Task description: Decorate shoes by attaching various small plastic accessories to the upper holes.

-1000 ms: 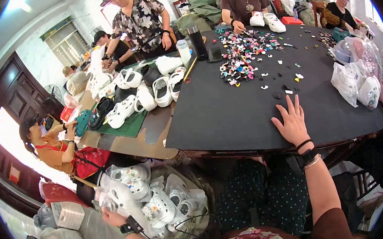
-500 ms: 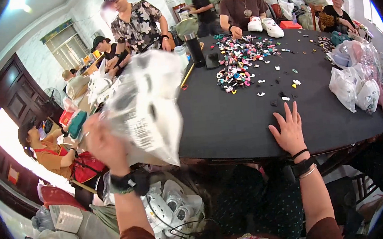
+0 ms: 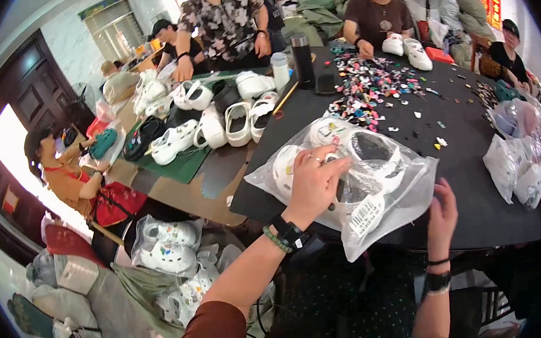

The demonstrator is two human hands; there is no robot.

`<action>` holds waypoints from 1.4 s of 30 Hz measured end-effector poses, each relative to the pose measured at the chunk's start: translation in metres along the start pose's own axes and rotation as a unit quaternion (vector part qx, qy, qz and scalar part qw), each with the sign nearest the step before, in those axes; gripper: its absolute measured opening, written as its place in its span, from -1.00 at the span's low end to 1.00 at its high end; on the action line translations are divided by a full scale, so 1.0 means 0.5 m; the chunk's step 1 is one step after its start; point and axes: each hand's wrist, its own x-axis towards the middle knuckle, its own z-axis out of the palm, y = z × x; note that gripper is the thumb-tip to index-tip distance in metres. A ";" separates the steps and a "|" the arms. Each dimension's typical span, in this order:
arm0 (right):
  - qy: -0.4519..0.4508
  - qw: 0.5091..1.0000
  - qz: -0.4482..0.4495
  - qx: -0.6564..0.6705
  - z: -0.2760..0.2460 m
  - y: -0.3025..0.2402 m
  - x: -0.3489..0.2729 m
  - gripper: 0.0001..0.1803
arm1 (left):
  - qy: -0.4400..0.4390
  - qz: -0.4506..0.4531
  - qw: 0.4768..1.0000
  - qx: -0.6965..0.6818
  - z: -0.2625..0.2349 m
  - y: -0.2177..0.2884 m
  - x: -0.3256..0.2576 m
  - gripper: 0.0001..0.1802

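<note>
Bagged white clogs [image 3: 380, 175] moved over the black table's edge [image 3: 482, 239] — left fingers [image 3: 321, 163] gripping, right fingers [image 3: 445, 197] open, bare room rightward.

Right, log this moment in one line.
left hand: on bag of white clogs | right hand: near bag's right edge | bag: over black tabletop

The left hand [image 3: 316, 189] holds a clear bag [image 3: 404, 199] of white clogs [image 3: 334, 128] over the black table [image 3: 480, 215]'s near edge; right hand [image 3: 442, 217] just beside.
</note>
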 end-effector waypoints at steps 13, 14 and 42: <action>-0.472 0.526 0.025 0.707 -0.003 -0.450 -0.003 -0.71 | 0.004 -0.028 1.000 0.004 0.001 0.006 -0.004 -0.71; -0.490 0.494 0.048 0.717 -0.006 -0.448 0.005 -0.73 | 0.005 -0.026 1.000 -0.003 0.004 0.005 -0.004 -0.72; -0.262 0.339 0.254 0.867 -0.115 -0.392 -0.065 -0.68 | -0.018 -0.042 0.999 0.012 0.005 0.006 -0.001 -0.77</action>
